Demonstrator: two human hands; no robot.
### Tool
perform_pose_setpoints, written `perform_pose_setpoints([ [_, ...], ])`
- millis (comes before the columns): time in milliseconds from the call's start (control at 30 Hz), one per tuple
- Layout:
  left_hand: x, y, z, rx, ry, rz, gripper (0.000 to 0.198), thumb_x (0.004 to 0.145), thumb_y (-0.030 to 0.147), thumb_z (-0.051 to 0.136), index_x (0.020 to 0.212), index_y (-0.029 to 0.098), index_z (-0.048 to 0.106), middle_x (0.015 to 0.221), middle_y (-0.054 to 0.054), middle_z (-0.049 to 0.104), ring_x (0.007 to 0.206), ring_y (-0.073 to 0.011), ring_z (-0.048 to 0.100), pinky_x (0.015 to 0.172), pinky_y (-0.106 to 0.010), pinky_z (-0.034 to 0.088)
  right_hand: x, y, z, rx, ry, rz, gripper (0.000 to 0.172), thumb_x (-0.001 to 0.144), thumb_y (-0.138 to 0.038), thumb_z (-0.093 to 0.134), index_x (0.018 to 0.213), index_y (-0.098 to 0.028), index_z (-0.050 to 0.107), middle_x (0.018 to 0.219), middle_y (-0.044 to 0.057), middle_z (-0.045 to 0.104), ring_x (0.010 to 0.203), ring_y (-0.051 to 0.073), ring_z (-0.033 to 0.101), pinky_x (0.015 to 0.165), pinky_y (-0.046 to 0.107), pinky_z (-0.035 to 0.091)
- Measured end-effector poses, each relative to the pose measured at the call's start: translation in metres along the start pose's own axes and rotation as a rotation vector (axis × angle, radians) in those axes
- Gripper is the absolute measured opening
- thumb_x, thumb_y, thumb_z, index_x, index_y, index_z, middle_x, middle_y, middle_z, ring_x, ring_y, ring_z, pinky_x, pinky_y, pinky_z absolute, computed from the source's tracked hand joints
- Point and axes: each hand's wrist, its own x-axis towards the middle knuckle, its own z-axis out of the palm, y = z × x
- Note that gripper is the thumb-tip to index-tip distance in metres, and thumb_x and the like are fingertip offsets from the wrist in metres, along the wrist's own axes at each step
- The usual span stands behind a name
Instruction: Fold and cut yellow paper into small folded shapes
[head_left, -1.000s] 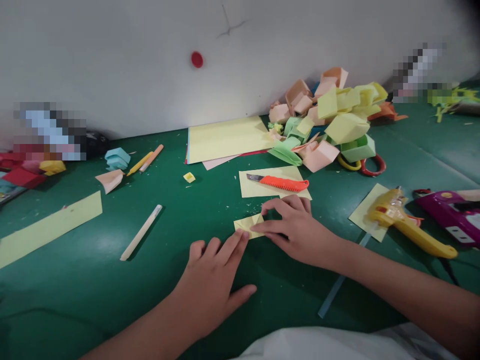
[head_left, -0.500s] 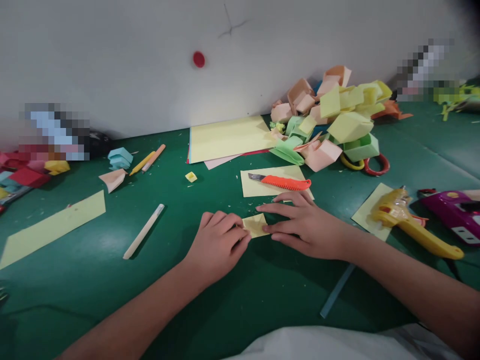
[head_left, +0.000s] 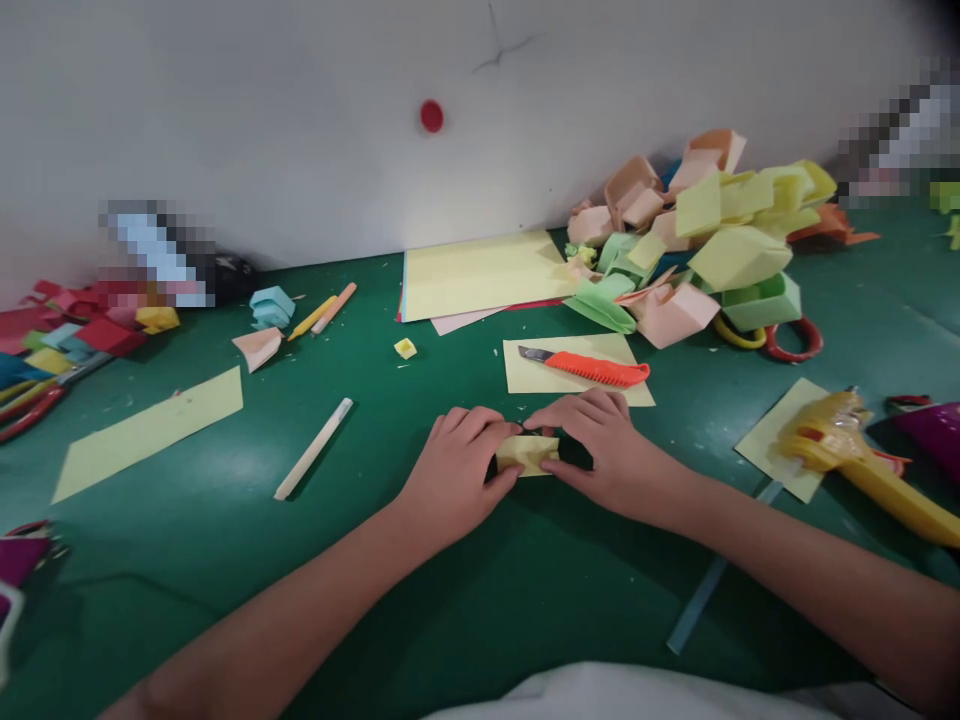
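Observation:
A small piece of folded yellow paper [head_left: 531, 456] is held between both hands just above or on the green table. My left hand [head_left: 461, 462] grips its left end, thumb on the near face and fingers curled at the far edge. At the right end my right hand [head_left: 606, 448] pinches it the same way, thumb in front and fingers behind. Just beyond the hands, an orange-handled utility knife [head_left: 589, 366] with its blade out lies on a pale yellow sheet [head_left: 525, 376]. The fingertips partly hide the paper's far edge.
A pile of folded paper shapes [head_left: 705, 240] and red-handled scissors [head_left: 795, 340] lie at the back right, near stacked paper sheets [head_left: 480, 277]. A yellow glue gun [head_left: 832, 430] with a glue stick [head_left: 701, 600] rests at right. Left are a white paper stick [head_left: 313, 449] and a yellow strip [head_left: 154, 430].
My right hand has gone from spread fingers to a pinch on the folded paper's right end. Both thumbs now press its near side. The whole view has shifted slightly.

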Motion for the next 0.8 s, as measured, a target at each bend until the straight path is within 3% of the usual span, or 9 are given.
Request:
perform_pose_setpoints([
  [167, -0.001, -0.003, 0.000, -0.032, -0.001, 0.074, 0.009, 0.096, 0.022, 0.061, 0.102, 0.021, 0.067, 0.103, -0.002, 0.067, 0.096, -0.0213, 0.056, 0.084, -0.038, 0.040, 0.000, 0.001, 0.003, 0.003, 0.010, -0.044, 0.010, 0.097, -0.026, 0.063, 0.103, -0.028, 0.070, 0.099, 0.000, 0.072, 0.095, 0.022, 0.055, 0.086, 0.040, 0.031],
  [267, -0.003, -0.005, 0.003, -0.024, 0.055, 0.125, 0.014, 0.100, 0.019, 0.054, 0.100, 0.021, 0.069, 0.096, -0.001, 0.067, 0.090, -0.0187, 0.057, 0.080, -0.036, 0.039, 0.000, 0.002, 0.004, -0.017, 0.067, -0.107, 0.014, 0.100, -0.025, 0.059, 0.095, -0.027, 0.072, 0.096, -0.001, 0.072, 0.093, 0.020, 0.057, 0.086, 0.039, 0.031],
  [367, -0.007, -0.006, 0.005, 0.069, 0.122, 0.199, 0.020, 0.102, 0.019, 0.051, 0.099, 0.019, 0.071, 0.088, -0.002, 0.066, 0.083, -0.0186, 0.056, 0.075, -0.036, 0.037, -0.001, 0.002, 0.002, -0.084, 0.085, -0.220, 0.017, 0.102, -0.023, 0.056, 0.101, -0.023, 0.073, 0.098, 0.002, 0.072, 0.095, 0.021, 0.057, 0.086, 0.039, 0.034],
  [500, -0.014, -0.002, 0.003, 0.174, 0.128, 0.290, 0.023, 0.102, 0.017, 0.049, 0.101, 0.016, 0.071, 0.086, -0.004, 0.066, 0.081, -0.0192, 0.057, 0.071, -0.036, 0.037, -0.005, -0.001, -0.006, -0.237, -0.032, -0.370, 0.021, 0.101, -0.016, 0.053, 0.114, -0.017, 0.070, 0.103, 0.006, 0.071, 0.099, 0.023, 0.055, 0.088, 0.041, 0.036],
  [633, -0.020, 0.004, -0.002, 0.240, 0.097, 0.330, 0.024, 0.101, 0.016, 0.047, 0.102, 0.013, 0.071, 0.093, -0.006, 0.069, 0.090, -0.0216, 0.060, 0.075, -0.038, 0.039, -0.010, -0.003, -0.015, -0.354, -0.149, -0.389, 0.028, 0.099, -0.015, 0.055, 0.125, -0.017, 0.066, 0.112, 0.007, 0.070, 0.104, 0.024, 0.055, 0.093, 0.044, 0.037],
  [800, -0.033, 0.021, -0.005, 0.350, 0.034, 0.260, 0.031, 0.102, 0.020, 0.045, 0.123, 0.011, 0.066, 0.106, -0.008, 0.071, 0.099, -0.0243, 0.061, 0.079, -0.041, 0.039, -0.016, -0.005, -0.022, -0.430, -0.200, -0.390, 0.036, 0.096, -0.014, 0.057, 0.131, -0.020, 0.062, 0.114, 0.007, 0.070, 0.104, 0.026, 0.055, 0.096, 0.045, 0.036],
])
